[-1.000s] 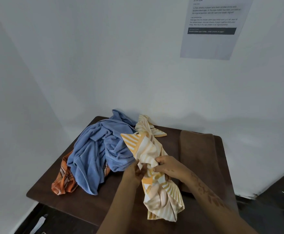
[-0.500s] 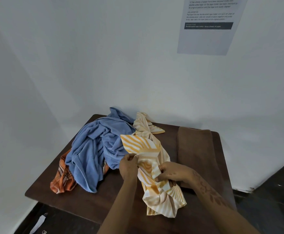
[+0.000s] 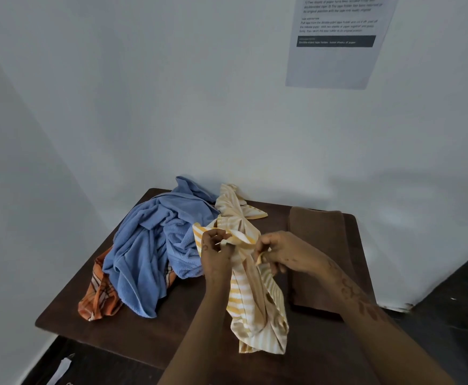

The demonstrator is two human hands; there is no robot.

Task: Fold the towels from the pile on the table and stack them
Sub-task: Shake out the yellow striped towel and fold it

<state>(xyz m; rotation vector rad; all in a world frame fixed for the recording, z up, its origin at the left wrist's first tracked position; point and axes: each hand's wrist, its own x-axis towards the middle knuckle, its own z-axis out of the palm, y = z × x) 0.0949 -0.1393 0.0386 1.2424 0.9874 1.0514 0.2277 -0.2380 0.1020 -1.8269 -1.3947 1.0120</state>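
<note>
Now both hands pinch the yellow striped towel (image 3: 255, 295): left hand (image 3: 216, 252) fingers and right hand (image 3: 285, 252) fingers clamp its bunched top edge, the rest trailing onto the desk (image 3: 149, 337) beside the blue towel (image 3: 149, 245).

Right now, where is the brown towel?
In the head view, the brown towel lies folded flat on the right side of the table, just right of the yellow striped towel and behind the right hand.

Yellow-striped towel (image 3: 251, 295): crumpled, bunched lengthwise, raised at middle, lower end draped toward table's near edge, far end at back edge. Blue towel (image 3: 155, 245): rumpled heap, left half. Orange plaid towel (image 3: 99, 298): under blue, near left edge. Brown towel (image 3: 319, 257): folded flat, along right edge.
</note>
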